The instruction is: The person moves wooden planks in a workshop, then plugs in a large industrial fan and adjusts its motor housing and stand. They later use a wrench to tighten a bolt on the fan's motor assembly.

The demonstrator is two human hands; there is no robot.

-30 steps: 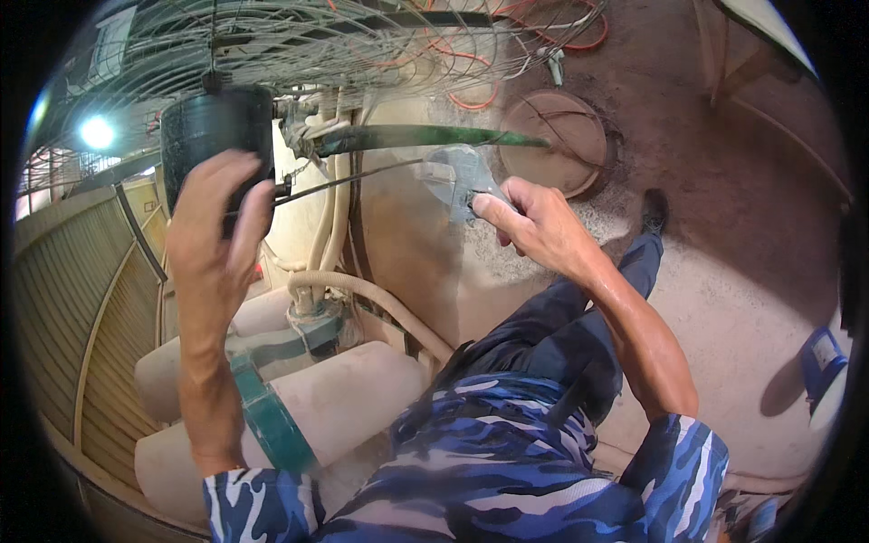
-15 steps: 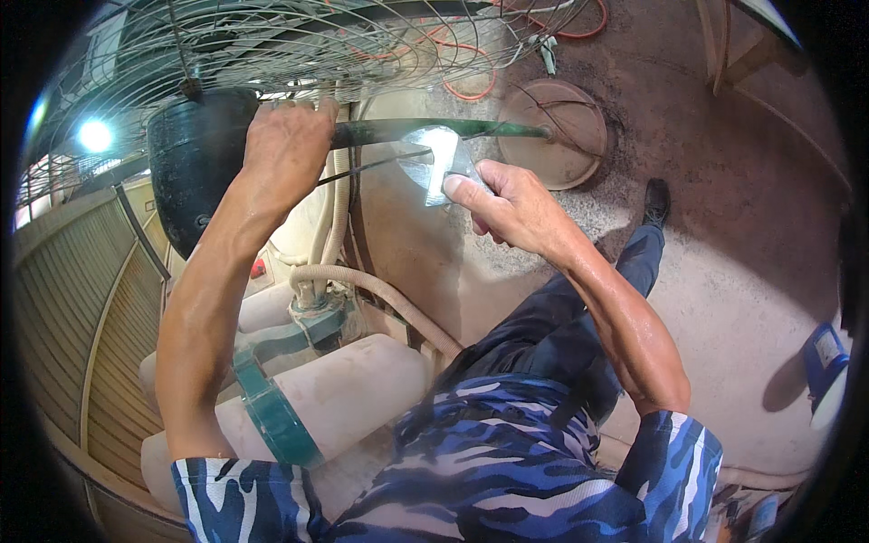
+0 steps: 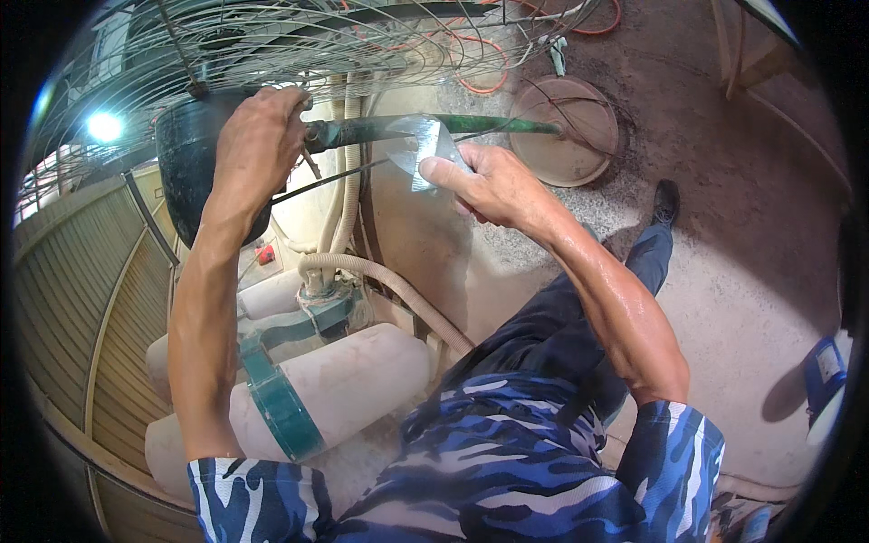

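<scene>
My right hand [image 3: 480,184] is closed on a scraper-like tool with a broad, shiny metal blade [image 3: 418,149]. The blade overlaps a dark green pole [image 3: 489,125] in view; I cannot tell whether they touch. This pole belongs to a large standing fan and rises from its round base [image 3: 579,149]. At the pole's upper end my left hand [image 3: 258,140] is bent over, fingers curled, beside the black fan motor housing [image 3: 181,163] and a dark fitting [image 3: 317,136]. What the left fingers grip is hidden.
The fan's wire guard [image 3: 362,45] spreads across the top. Below my left arm lie pale cylinders with a green band [image 3: 285,407] and a ribbed hose [image 3: 398,281]. Ribbed metal sheeting [image 3: 81,317] stands at left, a blue container [image 3: 826,366] at far right.
My left hand has shifted left, off the pole's upper part toward the motor housing, uncovering the fitting. My right hand with the scraper-like tool has moved slightly left and up.
</scene>
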